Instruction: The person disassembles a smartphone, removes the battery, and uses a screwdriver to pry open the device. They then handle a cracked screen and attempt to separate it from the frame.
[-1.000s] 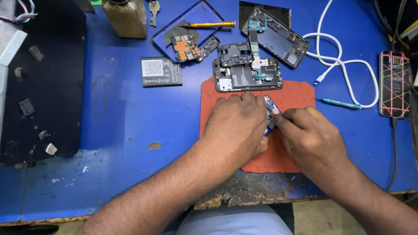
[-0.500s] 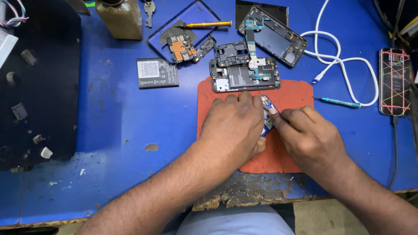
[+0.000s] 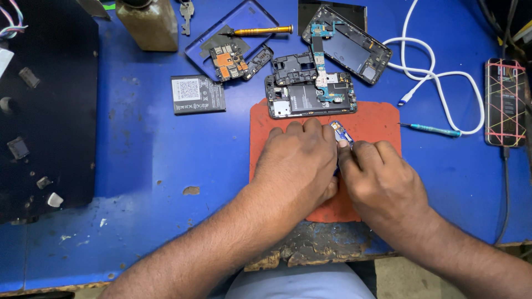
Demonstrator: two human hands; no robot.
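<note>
My left hand [image 3: 296, 166] lies knuckles up on the red rubber mat [image 3: 377, 119], fingers curled over something I cannot see. My right hand [image 3: 382, 180] presses against it from the right, fingertips pinching a small blue circuit board [image 3: 342, 133] that sticks out between the two hands. Just beyond the fingers an opened phone [image 3: 310, 97] lies with its insides exposed, partly on the mat's far edge.
A second opened phone frame [image 3: 349, 44], a blue back cover [image 3: 233, 30] with an orange-patched board and a yellow screwdriver [image 3: 260, 30], a grey battery [image 3: 198, 94], a brown bottle [image 3: 147, 25], a white cable [image 3: 438, 77], a teal screwdriver [image 3: 432, 130], a patterned phone [image 3: 504, 102], black panel [image 3: 47, 105] left.
Both hands stay together on the mat; the right fingertips have shifted slightly on the small board. The view has drifted a little.
</note>
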